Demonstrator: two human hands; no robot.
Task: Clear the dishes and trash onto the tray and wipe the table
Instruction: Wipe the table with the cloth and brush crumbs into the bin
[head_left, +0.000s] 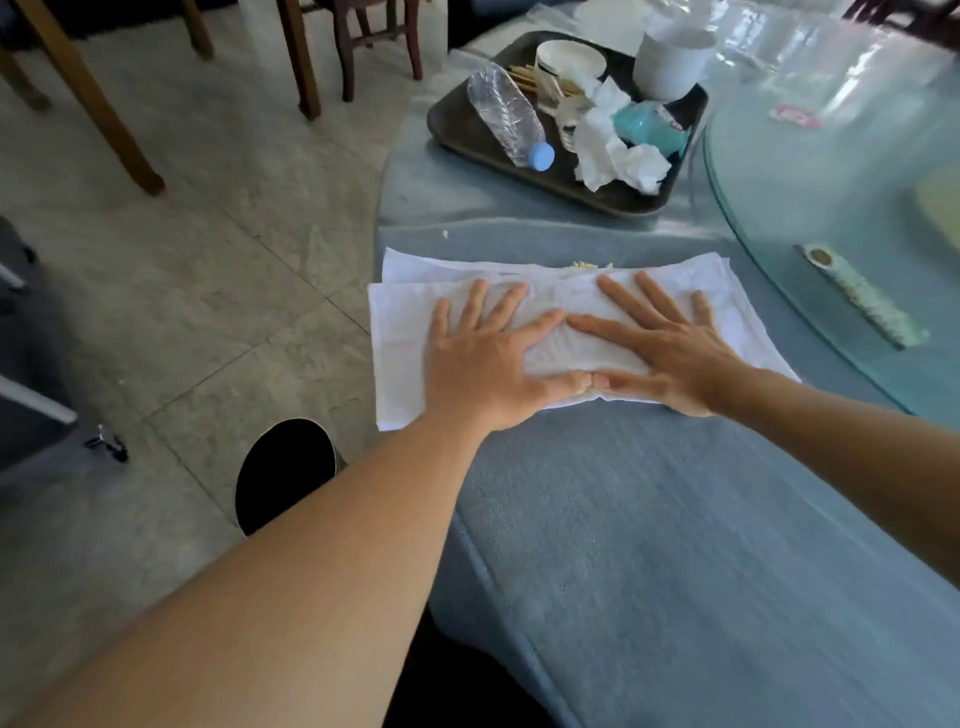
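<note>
A folded white cloth (405, 332) lies flat on the blue tablecloth (649, 519) near the table's left edge. My left hand (483, 358) and my right hand (665, 348) press down on it side by side, fingers spread and straight, thumbs touching. Yellowish crumbs (589, 265) sit at the cloth's far edge, and a small crumb (445, 234) lies farther left. Beyond, a dark tray (457, 124) holds a crushed plastic bottle (506, 117) with a blue cap, a paper bowl (569, 60), a white cup (670, 65), crumpled napkins (618, 150), a teal wrapper (649, 124) and chopsticks.
A glass turntable (831, 182) covers the table's right side, with a patterned strip (862, 296) on its rim. Wooden chairs (322, 52) stand on the tiled floor at the back left. My dark shoe (285, 473) shows beside the table's edge.
</note>
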